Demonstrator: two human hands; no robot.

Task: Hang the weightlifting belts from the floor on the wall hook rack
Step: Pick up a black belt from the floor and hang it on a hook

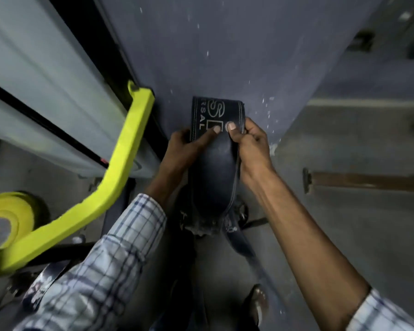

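Belt (215, 163) pressed up against the grey wall (225, 56), left hand (184, 149) and right hand (251, 142) both clamped on its edges. Hook not visible. Best to keep both grips firm and seat the fold squarely before letting go.

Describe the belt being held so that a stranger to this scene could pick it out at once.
Start at the grey-blue wall straight ahead, right of the bright yellow machine arm. Pressed against it at centre is the belt, gripped by the left hand and right hand. It is the only dark, wide leather band with white stitching and white lettering.
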